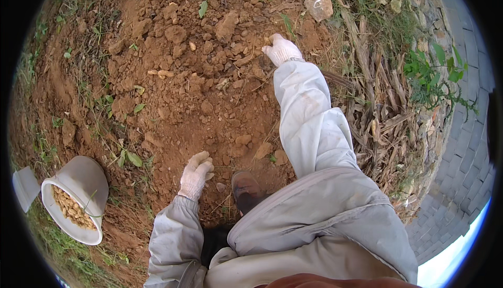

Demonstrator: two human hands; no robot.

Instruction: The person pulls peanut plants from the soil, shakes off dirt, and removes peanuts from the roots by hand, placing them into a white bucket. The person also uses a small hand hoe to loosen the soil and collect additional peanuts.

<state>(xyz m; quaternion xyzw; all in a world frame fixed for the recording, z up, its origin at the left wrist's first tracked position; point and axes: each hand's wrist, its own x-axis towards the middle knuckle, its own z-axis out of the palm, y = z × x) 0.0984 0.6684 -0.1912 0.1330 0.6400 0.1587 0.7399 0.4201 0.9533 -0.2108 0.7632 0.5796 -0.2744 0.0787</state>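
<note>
My right hand (282,50), in a whitish knitted glove, reaches forward to the loose reddish-brown soil (188,103). Something small and yellowish shows at its fingertips, but I cannot tell whether it is gripped. Nearer my body, my left hand (196,175), gloved alike, hovers over the ground with fingers loosely bent and nothing visible in it. Unshelled peanuts (161,73) lie on the dirt left of my right hand, and another peanut pod (192,46) rests farther up. At the left stands a pale bucket (84,180) containing many peanuts (72,209).
A brown shoe (245,186) is planted between my arms. Dry stalks (377,103) line the right side, beside a stone edge (430,131) and grey paving (459,162). A large stone (318,4) lies beyond my right hand. A pale flat object (26,188) is beside the bucket.
</note>
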